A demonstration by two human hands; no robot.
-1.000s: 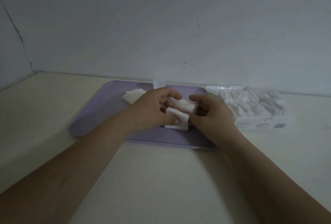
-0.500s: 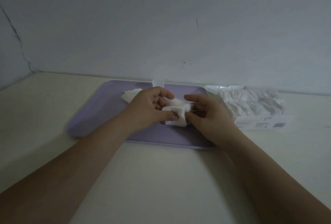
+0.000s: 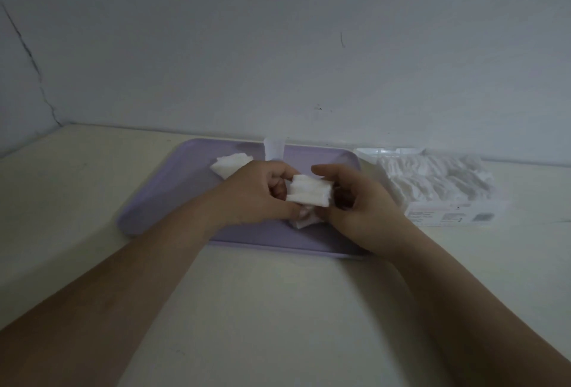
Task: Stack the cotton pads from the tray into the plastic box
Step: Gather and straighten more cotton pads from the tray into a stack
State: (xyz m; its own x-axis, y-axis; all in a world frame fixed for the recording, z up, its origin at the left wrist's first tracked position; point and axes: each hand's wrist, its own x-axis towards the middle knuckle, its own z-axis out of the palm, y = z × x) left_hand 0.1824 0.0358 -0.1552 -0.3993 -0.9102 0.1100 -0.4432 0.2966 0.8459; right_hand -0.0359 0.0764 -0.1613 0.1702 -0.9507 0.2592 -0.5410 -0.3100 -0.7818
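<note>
A lilac tray (image 3: pixel 173 198) lies on the pale table against the wall. Above its middle, my left hand (image 3: pixel 256 193) and my right hand (image 3: pixel 355 201) hold a small stack of white cotton pads (image 3: pixel 310 192) between them, fingers closed on its two ends. More pads (image 3: pixel 304 221) lie on the tray just under the hands, partly hidden. Another loose pile of pads (image 3: pixel 230 164) rests at the tray's back left. The clear plastic box (image 3: pixel 457 216) stands right of the tray, filled with rows of white pads.
A small translucent cup-like object (image 3: pixel 274 148) stands at the tray's back edge by the wall. The box's open lid (image 3: pixel 389 151) leans toward the wall. A wall corner with a crack rises at the far left.
Both hands have lifted the stack of pads slightly off the tray and squared it between the fingers; a few pads now stay behind on the tray beneath.
</note>
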